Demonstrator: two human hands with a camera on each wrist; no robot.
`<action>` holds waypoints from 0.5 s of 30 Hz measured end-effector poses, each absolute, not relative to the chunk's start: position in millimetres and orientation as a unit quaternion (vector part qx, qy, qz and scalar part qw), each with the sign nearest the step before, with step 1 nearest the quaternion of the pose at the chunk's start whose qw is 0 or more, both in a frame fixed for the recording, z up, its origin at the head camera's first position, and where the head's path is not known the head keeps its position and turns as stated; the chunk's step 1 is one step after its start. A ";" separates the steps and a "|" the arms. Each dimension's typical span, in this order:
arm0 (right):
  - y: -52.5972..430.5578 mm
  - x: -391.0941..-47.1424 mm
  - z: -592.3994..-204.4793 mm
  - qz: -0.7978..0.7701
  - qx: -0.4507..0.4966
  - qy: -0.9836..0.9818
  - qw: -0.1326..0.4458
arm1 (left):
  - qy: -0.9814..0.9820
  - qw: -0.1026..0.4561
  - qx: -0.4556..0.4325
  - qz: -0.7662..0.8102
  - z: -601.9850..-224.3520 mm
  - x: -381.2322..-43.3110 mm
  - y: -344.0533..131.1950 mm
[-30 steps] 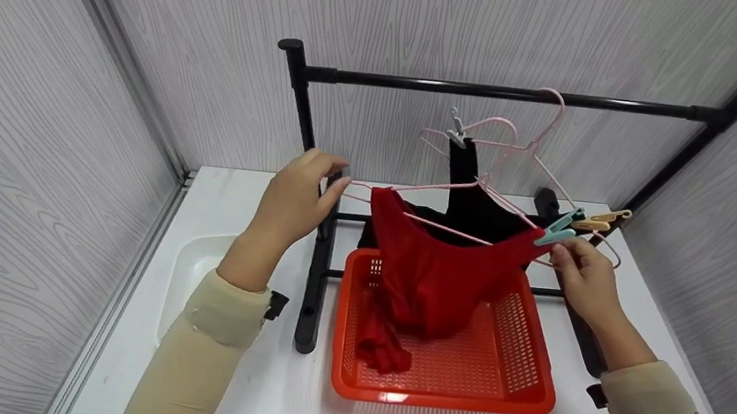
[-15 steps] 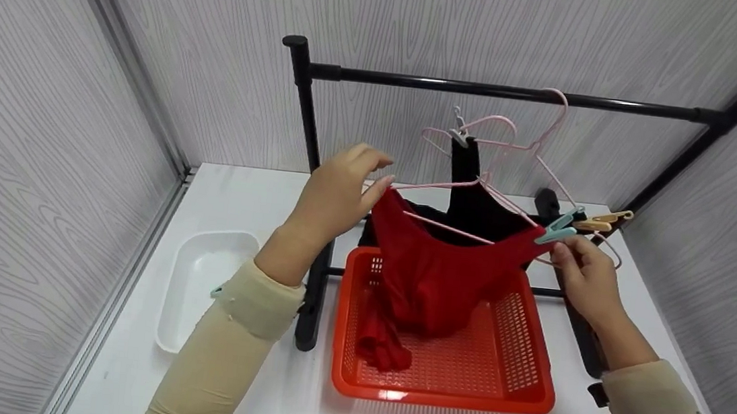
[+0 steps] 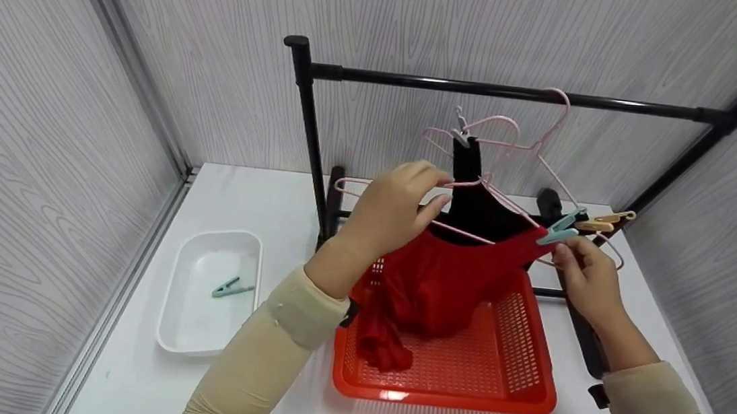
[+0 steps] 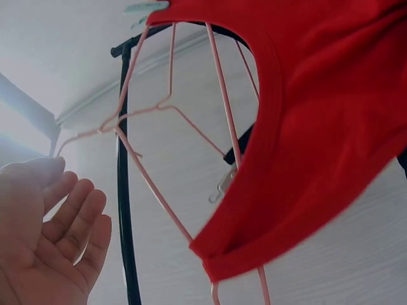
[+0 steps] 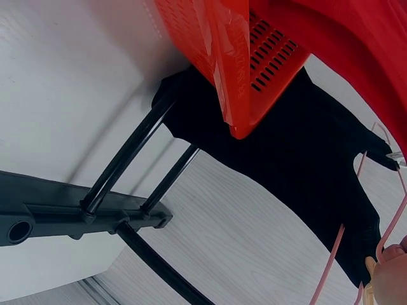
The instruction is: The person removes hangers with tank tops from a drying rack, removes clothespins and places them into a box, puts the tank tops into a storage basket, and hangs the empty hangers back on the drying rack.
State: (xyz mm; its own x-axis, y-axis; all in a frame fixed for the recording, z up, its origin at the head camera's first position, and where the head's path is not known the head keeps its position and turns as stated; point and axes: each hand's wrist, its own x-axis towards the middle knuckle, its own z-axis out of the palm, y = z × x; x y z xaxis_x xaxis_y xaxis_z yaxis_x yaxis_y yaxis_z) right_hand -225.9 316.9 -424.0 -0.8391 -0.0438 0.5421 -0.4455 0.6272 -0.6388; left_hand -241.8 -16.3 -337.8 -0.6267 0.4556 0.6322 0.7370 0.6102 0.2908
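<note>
A red tank top (image 3: 442, 282) hangs on a pink hanger (image 3: 464, 232), its lower part lying in the red basket. A teal clothespin (image 3: 560, 229) clips its right strap to the hanger. My right hand (image 3: 588, 275) pinches the hanger's right end just below that clothespin. My left hand (image 3: 399, 203) is near the hanger's neck, thumb and fingers apart; it hides the left strap in the head view. In the left wrist view, the left hand (image 4: 54, 235) is beside the hook of the pink hanger (image 4: 156, 184), fingers loosely bent.
Behind, a black garment (image 3: 476, 207) hangs on another pink hanger (image 3: 551, 174) from the black rack (image 3: 434, 83), with grey (image 3: 460, 135) and yellow (image 3: 597, 224) clothespins. The red basket (image 3: 444, 399) stands in front. A white tray (image 3: 185, 318) at left holds a teal clothespin (image 3: 232, 287).
My left hand has moved right, from the hanger's left end to near its neck. The white tray and its clothespin have come into view. My right hand stays in place.
</note>
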 end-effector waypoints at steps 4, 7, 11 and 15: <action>315.1 -225.4 -423.4 0.411 0.141 -0.867 0.243 | -0.856 0.258 -0.364 -0.262 -338.8 -239.4 -0.5; 313.2 -223.8 -421.0 0.416 0.143 -0.866 0.238 | -0.852 0.260 -0.377 -0.251 -340.8 -237.7 11.5; 311.9 -222.9 -418.8 0.415 0.144 -0.865 0.243 | -0.849 0.264 -0.391 -0.239 -345.9 -236.7 30.1; 309.3 -222.3 -416.9 0.415 0.141 -0.865 0.245 | -0.851 0.258 -0.397 -0.227 -349.9 -237.7 50.2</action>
